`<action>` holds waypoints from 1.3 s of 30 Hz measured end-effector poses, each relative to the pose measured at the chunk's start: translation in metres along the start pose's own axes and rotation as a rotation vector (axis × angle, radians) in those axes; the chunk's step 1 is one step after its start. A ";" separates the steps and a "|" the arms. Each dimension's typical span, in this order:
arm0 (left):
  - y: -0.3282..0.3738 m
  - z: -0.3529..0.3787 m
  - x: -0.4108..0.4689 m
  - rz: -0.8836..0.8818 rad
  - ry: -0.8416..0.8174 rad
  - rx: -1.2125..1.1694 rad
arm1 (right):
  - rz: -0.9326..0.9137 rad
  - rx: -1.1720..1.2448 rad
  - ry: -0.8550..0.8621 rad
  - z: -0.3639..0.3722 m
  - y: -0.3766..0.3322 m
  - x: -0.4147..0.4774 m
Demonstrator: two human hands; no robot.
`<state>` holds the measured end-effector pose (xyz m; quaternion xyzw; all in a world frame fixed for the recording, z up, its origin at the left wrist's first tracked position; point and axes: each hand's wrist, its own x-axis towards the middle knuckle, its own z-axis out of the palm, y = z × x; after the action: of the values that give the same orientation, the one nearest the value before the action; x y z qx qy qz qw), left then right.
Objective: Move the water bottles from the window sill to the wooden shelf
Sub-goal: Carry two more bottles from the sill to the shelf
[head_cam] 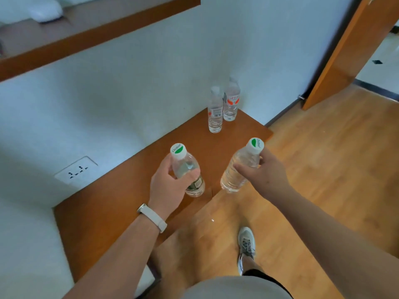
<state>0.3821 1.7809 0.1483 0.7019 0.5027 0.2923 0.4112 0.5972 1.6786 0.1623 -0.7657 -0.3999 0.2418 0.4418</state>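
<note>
Both arms reach out from the bottom edge, each hand holding 1 bottle. On the left, the left hand (167,184) has its grip wrapped around the left bottle (190,173), and fingers hide part of its label. It hangs over the wooden shelf (108,201). The right hand (264,171) clasps the right bottle (239,169), tipped, over the shelf's edge. 2 more bottles (222,106) stand blurry on the shelf's far corner.

A lived-in room, hotel or home I cannot tell — wood-plank floor (323,160), white wall with socket (76,170), orange door (345,50).
</note>
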 end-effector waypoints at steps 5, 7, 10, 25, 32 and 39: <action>0.031 0.040 0.058 -0.069 0.078 0.057 | -0.011 -0.015 -0.114 -0.027 0.014 0.089; 0.042 0.054 0.081 -0.095 0.112 0.068 | -0.024 -0.013 -0.143 -0.037 0.017 0.121; 0.051 0.067 0.108 -0.121 0.145 0.074 | -0.039 -0.019 -0.159 -0.045 0.019 0.159; 0.024 0.097 0.200 -0.246 0.126 0.111 | -0.018 -0.108 -0.227 -0.007 0.053 0.247; 0.003 0.109 0.238 -0.241 0.051 0.073 | 0.017 -0.224 -0.246 0.016 0.054 0.276; -0.014 0.115 0.253 -0.239 -0.010 0.076 | 0.024 -0.235 -0.245 0.032 0.061 0.290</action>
<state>0.5521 1.9902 0.0793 0.6535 0.5916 0.2184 0.4186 0.7621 1.9158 0.0885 -0.7818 -0.4670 0.2902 0.2941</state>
